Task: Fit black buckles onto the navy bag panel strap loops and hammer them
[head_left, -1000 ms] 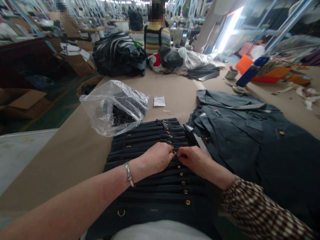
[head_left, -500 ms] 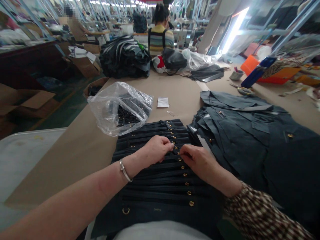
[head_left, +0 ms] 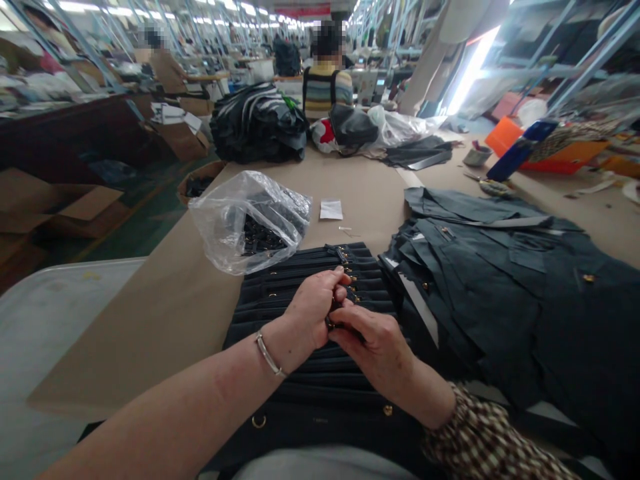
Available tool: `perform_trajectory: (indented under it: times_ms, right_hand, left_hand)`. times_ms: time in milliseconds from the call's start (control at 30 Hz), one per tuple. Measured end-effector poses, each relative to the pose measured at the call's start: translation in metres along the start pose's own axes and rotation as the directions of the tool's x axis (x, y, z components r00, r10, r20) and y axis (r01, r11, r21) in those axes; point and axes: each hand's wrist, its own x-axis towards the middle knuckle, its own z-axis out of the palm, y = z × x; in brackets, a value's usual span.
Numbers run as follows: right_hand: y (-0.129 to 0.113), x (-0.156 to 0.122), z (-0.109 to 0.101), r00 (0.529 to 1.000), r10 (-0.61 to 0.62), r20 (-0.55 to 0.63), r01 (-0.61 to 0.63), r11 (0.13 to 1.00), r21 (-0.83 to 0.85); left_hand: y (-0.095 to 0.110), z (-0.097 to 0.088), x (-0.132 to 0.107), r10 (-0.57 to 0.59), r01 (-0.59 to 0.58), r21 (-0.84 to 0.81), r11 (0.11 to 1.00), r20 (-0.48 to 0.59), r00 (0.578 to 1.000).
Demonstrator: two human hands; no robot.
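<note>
Dark fabric pieces (head_left: 280, 273) lie overlapped in rows before me, with gold-coloured metal fittings along their right side. Over the middle of these rows my left hand (head_left: 313, 303) is closed, its thumb and fingers bent together. My right hand (head_left: 377, 340) meets it from the right, thumb and forefinger pinched on a small dark piece (head_left: 330, 323) that also reaches into the left hand. Most of that piece is covered by fingers, so its kind is unclear. On the nearest dark panel (head_left: 295, 427) are a gold D-ring (head_left: 259, 421) and a gold fitting (head_left: 388, 410).
A clear plastic bag (head_left: 225, 227) with dark parts lies beyond the rows. Dark cut fabric (head_left: 500, 287) is piled at right. Further back are a white paper slip (head_left: 331, 209), snips (head_left: 493, 185), a fabric heap (head_left: 257, 127) and a seated person (head_left: 327, 87).
My hands were slightly apart over the gold fittings; now they are together, further left and lower. The row of fittings nearer me is now largely covered. The view has tilted slightly.
</note>
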Motion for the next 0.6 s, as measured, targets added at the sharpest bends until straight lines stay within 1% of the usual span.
perform_trajectory:
  times_ms: [133,200,267,300,333,400,467,533,600]
  right_hand:
    - [-0.006,0.000,0.001,0.988,0.122,0.093,-0.122,0.992,-0.004]
    - [-0.009,0.001,0.001,0.977,0.158,0.142,-0.161,0.987,0.006]
    - [-0.010,0.001,-0.001,0.972,0.175,0.157,-0.187,0.980,0.069]
    - [-0.009,0.001,-0.004,0.966,0.204,0.158,-0.226,0.965,0.134]
    - [-0.007,0.001,-0.007,0.954,0.254,0.159,-0.285,0.933,0.221]
    - [-0.003,-0.001,-0.017,0.913,0.372,0.170,-0.408,0.814,0.414]
    - [0.003,-0.004,-0.028,0.870,0.458,0.183,-0.478,0.691,0.542]
    - [0.008,-0.008,-0.037,0.848,0.494,0.193,-0.504,0.636,0.585]
    - [0.010,-0.012,-0.040,0.832,0.508,0.224,-0.532,0.612,0.586]
  left_hand:
    - [-0.007,-0.004,0.004,-0.010,0.011,0.031,0.999,-0.057,0.998]
    - [-0.011,-0.006,0.006,-0.013,0.016,0.043,0.999,-0.081,0.997]
    - [-0.012,-0.008,0.006,0.009,-0.004,0.050,0.999,-0.088,0.996]
    - [-0.012,-0.008,0.004,0.038,-0.032,0.071,0.997,-0.081,0.996]
    - [-0.012,-0.009,0.002,0.072,-0.065,0.105,0.992,-0.065,0.995]
    - [-0.010,-0.011,-0.005,0.112,-0.111,0.220,0.969,0.005,0.994]
    - [-0.009,-0.013,-0.013,0.073,-0.109,0.370,0.923,0.109,0.991]
    - [-0.011,-0.015,-0.019,0.020,-0.126,0.517,0.847,0.206,0.978]
    - [-0.014,-0.017,-0.021,0.001,-0.179,0.630,0.756,0.272,0.962]
